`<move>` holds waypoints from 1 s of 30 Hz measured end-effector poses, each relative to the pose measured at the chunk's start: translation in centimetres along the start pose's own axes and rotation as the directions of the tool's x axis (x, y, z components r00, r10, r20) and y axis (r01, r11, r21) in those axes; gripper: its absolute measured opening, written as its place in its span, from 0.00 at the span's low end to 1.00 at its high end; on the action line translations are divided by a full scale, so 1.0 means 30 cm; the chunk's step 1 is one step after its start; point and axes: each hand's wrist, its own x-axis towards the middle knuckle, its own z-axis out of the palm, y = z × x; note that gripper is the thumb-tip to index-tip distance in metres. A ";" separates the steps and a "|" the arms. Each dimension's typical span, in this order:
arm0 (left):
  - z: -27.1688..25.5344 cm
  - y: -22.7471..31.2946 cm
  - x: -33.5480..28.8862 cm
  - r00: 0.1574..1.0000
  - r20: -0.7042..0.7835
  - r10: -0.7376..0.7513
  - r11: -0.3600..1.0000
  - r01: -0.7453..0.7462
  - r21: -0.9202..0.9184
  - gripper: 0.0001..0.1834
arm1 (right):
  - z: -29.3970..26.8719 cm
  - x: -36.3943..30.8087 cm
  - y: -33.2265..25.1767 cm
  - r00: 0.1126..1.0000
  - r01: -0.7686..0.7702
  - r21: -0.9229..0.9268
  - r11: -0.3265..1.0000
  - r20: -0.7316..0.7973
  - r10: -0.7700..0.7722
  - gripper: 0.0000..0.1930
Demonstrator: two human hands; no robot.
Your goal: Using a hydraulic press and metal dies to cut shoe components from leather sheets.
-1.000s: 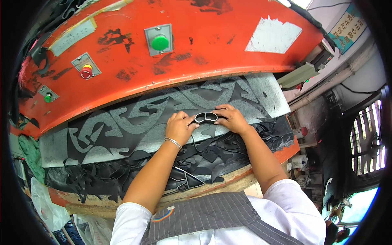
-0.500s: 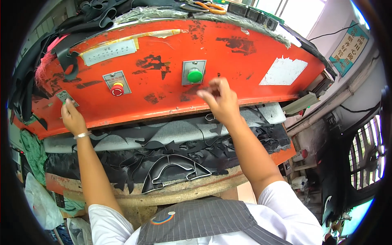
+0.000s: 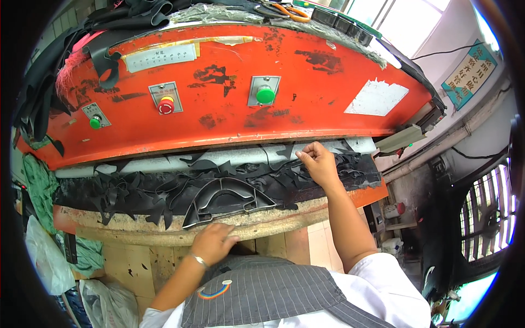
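My left hand (image 3: 213, 243) rests at the front wooden edge of the bench, fingers stretched out and holding nothing. Just beyond it lies a metal cutting die (image 3: 228, 198), arch-shaped with a smaller arch inside, on the black sheet material. My right hand (image 3: 319, 167) hovers over the right part of the black scraps (image 3: 268, 183), thumb and fingers curled together. Nothing shows between them. In front of both hands stands a red machine beam (image 3: 180, 128), carrying a large green push button (image 3: 265, 95), a red emergency stop knob (image 3: 166, 105) and a small green button (image 3: 95, 121).
A whitish board (image 3: 229, 157) lies under the beam behind the scraps. Black material hangs over the beam's left end beside pink threads (image 3: 74, 65). Orange-handled scissors (image 3: 292, 12) lie on top. Plastic bags (image 3: 49, 257) and green cloth (image 3: 39, 186) are at the left.
My left hand has come away from the small green button, down to the bench's front edge. My right hand has dropped from near the large green button to above the scraps.
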 end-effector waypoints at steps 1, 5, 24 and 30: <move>0.020 0.030 0.008 1.000 0.014 0.004 1.000 -0.004 -0.006 0.14 | -0.008 -0.003 0.036 0.999 -0.043 -0.064 0.997 0.011 0.044 0.14; 0.042 0.086 0.021 0.994 -0.080 -0.078 0.989 0.087 0.120 0.15 | 0.041 0.035 0.144 0.995 -0.100 -0.183 0.978 -0.019 0.099 0.25; -0.131 0.003 0.150 0.876 0.429 -0.218 0.837 0.394 -0.380 0.09 | 0.270 0.251 0.094 0.956 0.290 -0.218 0.932 0.115 -0.271 0.21; -0.263 -0.086 0.229 0.933 0.091 -0.348 0.858 0.356 -0.370 0.09 | 0.353 0.246 0.123 0.956 0.280 -0.229 0.932 0.153 -0.250 0.21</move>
